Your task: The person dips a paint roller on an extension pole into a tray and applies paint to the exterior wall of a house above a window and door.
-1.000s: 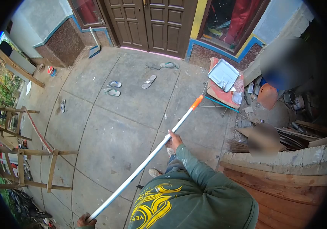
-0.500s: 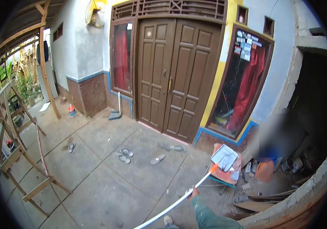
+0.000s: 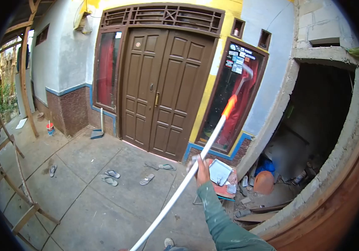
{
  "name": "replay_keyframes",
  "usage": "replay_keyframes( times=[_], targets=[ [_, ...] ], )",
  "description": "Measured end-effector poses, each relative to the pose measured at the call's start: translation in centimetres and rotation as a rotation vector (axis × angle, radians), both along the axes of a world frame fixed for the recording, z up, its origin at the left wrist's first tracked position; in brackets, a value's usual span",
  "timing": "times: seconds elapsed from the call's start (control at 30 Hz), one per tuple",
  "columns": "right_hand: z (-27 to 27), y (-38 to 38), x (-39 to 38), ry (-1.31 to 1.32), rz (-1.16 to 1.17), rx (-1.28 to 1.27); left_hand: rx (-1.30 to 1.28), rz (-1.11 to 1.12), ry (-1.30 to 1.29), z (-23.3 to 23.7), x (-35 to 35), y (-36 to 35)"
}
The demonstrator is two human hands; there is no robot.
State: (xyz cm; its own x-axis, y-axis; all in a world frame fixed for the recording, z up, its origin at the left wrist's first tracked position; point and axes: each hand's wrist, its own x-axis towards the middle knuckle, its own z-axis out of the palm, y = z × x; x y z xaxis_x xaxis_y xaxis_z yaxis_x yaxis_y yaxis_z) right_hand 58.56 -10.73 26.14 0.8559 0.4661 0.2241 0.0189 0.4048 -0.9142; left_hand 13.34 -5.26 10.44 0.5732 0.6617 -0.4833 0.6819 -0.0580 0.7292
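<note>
My right hand [image 3: 203,170], in a green sleeve, is wrapped around the white pole of a long-handled paint roller [image 3: 179,190]. From my hand the pole slants up to an orange collar and a bent metal frame. The whitish roller head [image 3: 247,72] is raised and overlaps the right window [image 3: 234,96] in this view. Below it, a paint tray [image 3: 220,171] rests on a low reddish stand [image 3: 231,180], just right of my hand. The pole's lower end runs out at the bottom edge, where my left hand does not show.
Brown double doors [image 3: 167,88] stand ahead. Sandals [image 3: 147,179] lie on the concrete floor, with a dustpan [image 3: 97,134] by the wall. A wooden ladder frame [image 3: 10,167] stands left. A dark doorway [image 3: 313,108] with an orange container [image 3: 264,183] and debris is right.
The roller has risen from the tray to the height of the window's stickers, with my right hand lifting the pole. My view has turned rightward.
</note>
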Motion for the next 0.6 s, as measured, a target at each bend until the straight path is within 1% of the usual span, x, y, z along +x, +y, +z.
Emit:
replay_keyframes(
  times=[0.03,0.1,0.17,0.2,0.23,0.27,0.3,0.33,0.37,0.4,0.43,0.47,0.5,0.53,0.57,0.6],
  targets=[
    [2.9,0.4,-0.8,-0.081,0.053,0.033,-0.122,-0.041,-0.307,-0.3,2.4,0.5],
    [6.5,1.3,-2.0,-0.196,0.116,0.011,0.171,-0.103,-0.534,-6.8,8.1,3.0],
    [7.6,1.6,-3.5,-0.317,0.164,-0.044,0.101,-0.055,-0.591,0.6,12.2,3.4],
    [5.7,2.3,-3.2,-0.486,0.079,-0.103,0.107,-0.065,-0.603,1.0,13.9,3.9],
    [3.2,2.6,-2.9,-0.671,-0.012,-0.156,0.114,-0.012,-0.717,1.3,17.0,5.0],
    [1.2,2.3,-4.1,-0.259,0.224,-0.156,0.125,0.043,-0.832,2.1,20.0,6.3],
    [-1.7,2.1,-5.5,-0.204,0.252,-0.179,0.140,0.035,-0.843,3.4,21.9,7.3],
    [-6.4,2.1,-5.7,-0.300,0.204,-0.343,0.167,0.027,-0.874,5.2,23.7,8.3],
    [-9.9,1.7,-6.9,-0.189,0.280,-0.411,0.197,0.019,-0.907,7.6,25.7,9.3],
    [-12.2,1.2,-8.5,-0.053,0.368,-0.421,0.156,0.007,-0.959,10.5,27.3,9.8],
    [-16.7,0.8,-9.2,-0.053,0.383,-0.484,0.115,-0.008,-1.008,13.2,28.8,10.1],
    [-23.3,1.2,-8.8,-0.222,0.321,-0.703,0.039,-0.025,-1.071,14.7,30.8,10.8],
    [-21.6,0.2,-10.1,-0.073,0.428,-0.757,-0.042,-0.042,-1.131,16.0,33.0,11.5],
    [-19.0,-1.2,-11.9,0.081,0.536,-0.810,-0.005,-0.068,-1.154,17.6,35.3,11.8],
    [-20.8,-0.9,-11.3,0.080,0.534,-0.799,0.028,-0.094,-1.176,19.4,37.2,11.7],
    [-24.0,-1.0,-10.9,0.025,0.487,-0.695,-0.026,-0.139,-1.212,21.2,38.8,11.5]
  ],
)
